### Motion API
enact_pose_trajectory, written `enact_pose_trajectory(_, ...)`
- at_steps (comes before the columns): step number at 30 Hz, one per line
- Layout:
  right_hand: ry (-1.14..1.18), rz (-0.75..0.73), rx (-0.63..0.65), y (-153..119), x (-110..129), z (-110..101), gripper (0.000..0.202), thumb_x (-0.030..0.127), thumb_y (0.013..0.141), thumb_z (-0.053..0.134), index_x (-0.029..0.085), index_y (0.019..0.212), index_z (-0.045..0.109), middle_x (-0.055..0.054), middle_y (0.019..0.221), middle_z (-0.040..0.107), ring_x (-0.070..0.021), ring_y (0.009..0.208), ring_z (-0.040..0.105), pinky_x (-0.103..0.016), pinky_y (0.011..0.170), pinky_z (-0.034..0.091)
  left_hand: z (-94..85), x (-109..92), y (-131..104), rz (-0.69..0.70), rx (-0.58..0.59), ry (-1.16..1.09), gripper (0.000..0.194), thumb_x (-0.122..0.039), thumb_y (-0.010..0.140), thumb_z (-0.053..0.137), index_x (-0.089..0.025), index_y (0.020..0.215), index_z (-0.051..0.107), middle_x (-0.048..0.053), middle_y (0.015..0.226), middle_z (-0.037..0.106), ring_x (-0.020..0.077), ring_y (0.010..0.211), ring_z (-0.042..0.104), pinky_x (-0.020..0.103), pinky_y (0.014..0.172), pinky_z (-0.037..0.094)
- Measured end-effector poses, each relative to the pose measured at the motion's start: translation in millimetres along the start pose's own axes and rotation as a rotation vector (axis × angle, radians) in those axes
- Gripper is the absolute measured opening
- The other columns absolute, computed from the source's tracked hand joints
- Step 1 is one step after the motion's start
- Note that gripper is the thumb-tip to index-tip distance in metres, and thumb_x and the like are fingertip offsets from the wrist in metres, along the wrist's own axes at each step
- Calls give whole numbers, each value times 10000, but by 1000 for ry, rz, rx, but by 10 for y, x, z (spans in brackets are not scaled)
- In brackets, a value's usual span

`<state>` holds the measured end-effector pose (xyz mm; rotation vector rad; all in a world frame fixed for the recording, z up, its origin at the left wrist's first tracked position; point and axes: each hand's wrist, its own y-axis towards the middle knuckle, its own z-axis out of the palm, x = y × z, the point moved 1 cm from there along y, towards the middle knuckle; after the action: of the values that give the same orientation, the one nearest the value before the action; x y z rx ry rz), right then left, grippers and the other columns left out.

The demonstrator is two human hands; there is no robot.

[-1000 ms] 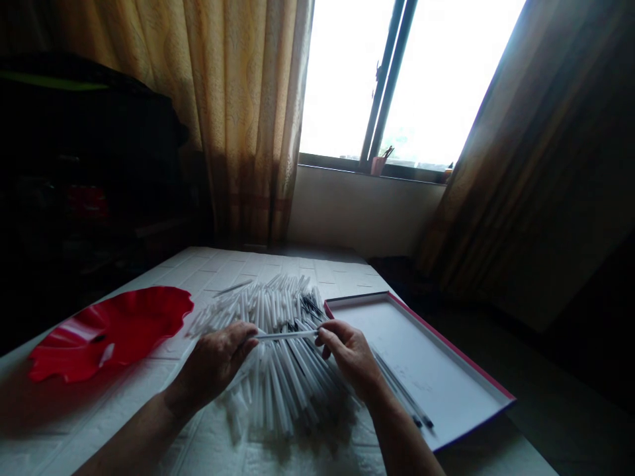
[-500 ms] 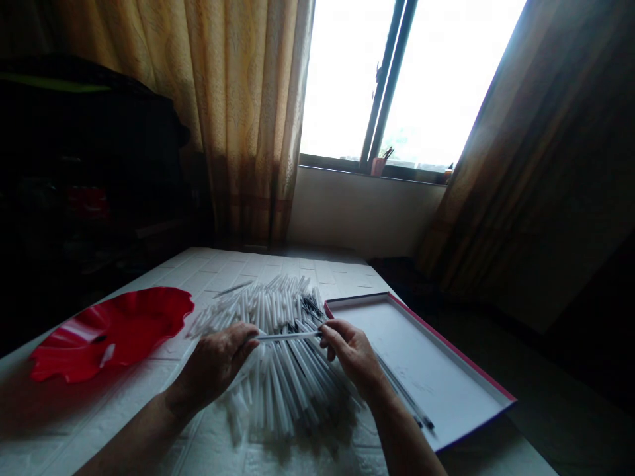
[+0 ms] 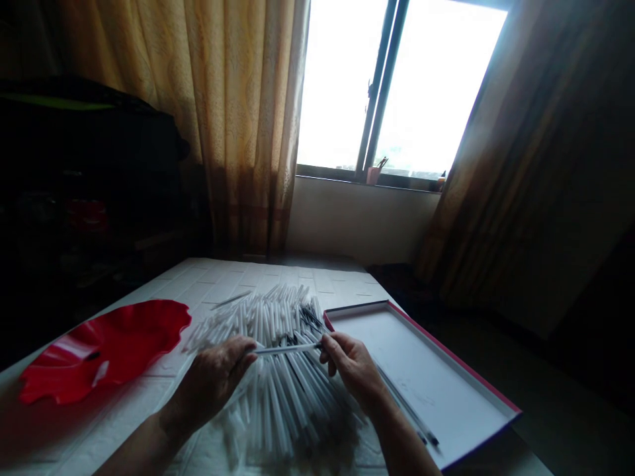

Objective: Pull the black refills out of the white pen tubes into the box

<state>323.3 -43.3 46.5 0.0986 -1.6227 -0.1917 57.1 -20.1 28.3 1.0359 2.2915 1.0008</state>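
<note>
A thin pale pen-like stick (image 3: 288, 349) is stretched level between my two hands. My left hand (image 3: 223, 363) pinches its left end, and my right hand (image 3: 344, 355) grips the darker right end. Beneath and around it lies a large spread of translucent white tubes (image 3: 278, 396), with some dark thin pieces (image 3: 311, 316) among them near the right hand. A shallow white tray (image 3: 421, 370) with a red rim is to the right. Several dark-tipped sticks (image 3: 414, 416) lie along its left side, partly hidden by my right forearm.
A wavy red dish (image 3: 129, 340) holding a small pale piece sits on the left of the white brick-patterned table (image 3: 208, 277). Behind the table are curtains (image 3: 243, 132) and a window with a pink cup (image 3: 373, 174) on its sill.
The view has tilted slightly, so the table and hands appear lower in the picture. Both hands keep their hold on the stick, which now slopes up a little towards the right.
</note>
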Motion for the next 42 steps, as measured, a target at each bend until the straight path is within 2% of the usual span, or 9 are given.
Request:
enact_pose_trajectory(6,-1,2,18,4,-26,-11,481,615,651,772,145,681,676,18,517,601,-84,417,469,-212,422,370,-4,-10,27,9,-9,-11,276,-397,1068,383,-236,1024,603,19,862,745,182,732,769,235,629,585)
enact_pose_trajectory(10,0,-26,0,16,-86,-28,489,634,719,722,146,744,696,6,559,638,-89,429,491,-214,434,382,-9,-22,35,-4,-17,-23,282,-399,1064,390,-233,1013,613,19,853,746,182,717,767,239,635,593)
enact_pose_trajectory(14,-5,-31,-4,14,-125,-21,510,655,752,685,152,669,672,14,510,611,-72,390,434,-204,403,323,-9,-28,36,-9,-26,-35,281,-395,1059,403,-228,999,620,16,839,748,182,705,768,239,617,597)
enact_pose_trajectory(20,-4,-22,23,-3,-54,-9,408,553,705,759,154,666,678,21,517,609,-82,417,465,-203,421,376,-13,-18,17,-14,-14,-48,287,-397,1055,413,-223,997,633,19,847,753,180,707,769,241,619,597)
enact_pose_trajectory(27,-26,-52,32,6,-47,-29,298,450,716,744,154,734,711,-1,582,649,-118,483,545,-232,469,446,-27,-38,47,-38,25,-59,343,-417,1061,375,-228,948,639,13,810,748,178,695,760,232,610,571)
enact_pose_trajectory(30,-55,-79,-24,23,-58,-50,332,487,708,722,158,749,712,-17,609,661,-140,515,572,-253,491,471,-21,-37,38,-64,46,-67,351,-413,1060,372,-233,906,631,-5,749,722,167,651,738,225,580,543)
enact_pose_trajectory(34,-153,-106,-182,56,-86,-146,407,555,739,641,169,837,722,-45,683,696,-174,568,604,-291,537,500,-16,-24,22,-91,64,-69,346,-399,1058,372,-234,886,623,-12,730,706,165,638,726,228,561,517)
enact_pose_trajectory(38,-346,-110,-338,40,-78,-241,293,452,740,649,209,864,758,-61,770,738,-224,658,641,-342,639,500,-26,-32,16,-100,76,-72,337,-401,1054,384,-232,892,627,-14,741,705,166,645,725,233,577,515)
enact_pose_trajectory(42,-504,-119,-425,-7,-22,-260,177,326,713,646,259,810,777,-39,794,734,-214,641,631,-341,674,478,-29,-41,16,-102,84,-78,349,-427,1053,380,-236,912,636,-12,767,716,170,670,735,233,604,529)
